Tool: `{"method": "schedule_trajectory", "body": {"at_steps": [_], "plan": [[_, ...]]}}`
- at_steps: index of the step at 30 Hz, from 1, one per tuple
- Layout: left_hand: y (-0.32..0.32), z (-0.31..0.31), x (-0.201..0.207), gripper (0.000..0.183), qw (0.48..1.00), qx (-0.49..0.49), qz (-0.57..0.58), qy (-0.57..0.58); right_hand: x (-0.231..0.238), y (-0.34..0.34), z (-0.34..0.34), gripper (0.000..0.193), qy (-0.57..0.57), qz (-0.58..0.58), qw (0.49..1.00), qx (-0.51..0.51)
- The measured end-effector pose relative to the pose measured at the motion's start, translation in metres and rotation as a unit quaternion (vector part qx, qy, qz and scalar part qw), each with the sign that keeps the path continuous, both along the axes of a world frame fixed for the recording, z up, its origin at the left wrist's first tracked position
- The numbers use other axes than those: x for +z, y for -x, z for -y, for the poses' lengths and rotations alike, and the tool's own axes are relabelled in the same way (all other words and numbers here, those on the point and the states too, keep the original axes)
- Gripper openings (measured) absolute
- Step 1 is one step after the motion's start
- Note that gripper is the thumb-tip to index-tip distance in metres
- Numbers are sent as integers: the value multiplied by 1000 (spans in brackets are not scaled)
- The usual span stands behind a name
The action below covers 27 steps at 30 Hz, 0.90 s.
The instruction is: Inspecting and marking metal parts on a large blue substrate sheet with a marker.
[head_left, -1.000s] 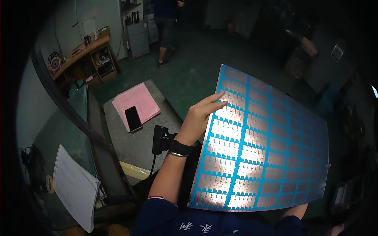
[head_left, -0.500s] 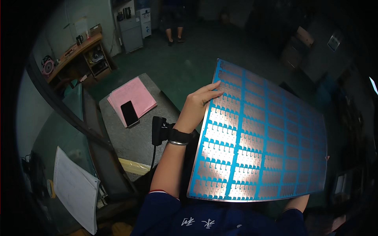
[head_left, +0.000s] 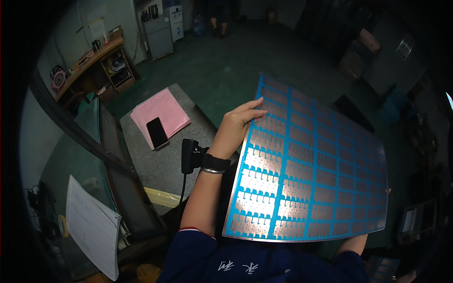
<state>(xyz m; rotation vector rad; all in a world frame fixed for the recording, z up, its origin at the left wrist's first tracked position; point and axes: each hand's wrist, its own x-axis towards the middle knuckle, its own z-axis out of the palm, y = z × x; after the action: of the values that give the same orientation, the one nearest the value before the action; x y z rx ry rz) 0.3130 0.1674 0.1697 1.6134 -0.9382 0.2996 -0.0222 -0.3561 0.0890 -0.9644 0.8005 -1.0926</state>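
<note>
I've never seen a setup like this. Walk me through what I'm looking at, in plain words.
There is no robot here, just a person with bare hands. The view comes from the left of two wide cameras worn on the head, looking down, so straight edges look bent.

The left hand grips the left edge of a large blue-and-copper patterned panel. The right hand is mostly hidden; only a bit shows at the panel's right edge. A black device with a cable sits at the left wrist.

On the grey table, a phone overlaps some pink papers.
</note>
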Motion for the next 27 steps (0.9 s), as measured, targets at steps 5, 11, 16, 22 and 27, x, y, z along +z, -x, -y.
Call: {"method": "schedule_trajectory", "body": {"at_steps": [5, 11, 16, 22, 27], "plan": [[-3, 1, 0, 27, 1000, -8, -3, 6, -1, -1, -2, 25, -3, 10, 1000, -9], [-22, 6, -3, 24, 995, 59, 43, -67, 25, 10, 1, 23, 40, 40, 998, -38], [-6, 4, 8, 11, 990, 33, -123, 59, 81, 13, -2, 20, 242, -21, 968, -61], [3, 13, -12, 24, 945, 36, -305, 112, 119, 51, -18, 15, 293, -192, 936, -23], [9, 20, -41, 18, 935, 17, -340, 100, 101, 92, -18, 14, 280, -274, 919, -46]]}}
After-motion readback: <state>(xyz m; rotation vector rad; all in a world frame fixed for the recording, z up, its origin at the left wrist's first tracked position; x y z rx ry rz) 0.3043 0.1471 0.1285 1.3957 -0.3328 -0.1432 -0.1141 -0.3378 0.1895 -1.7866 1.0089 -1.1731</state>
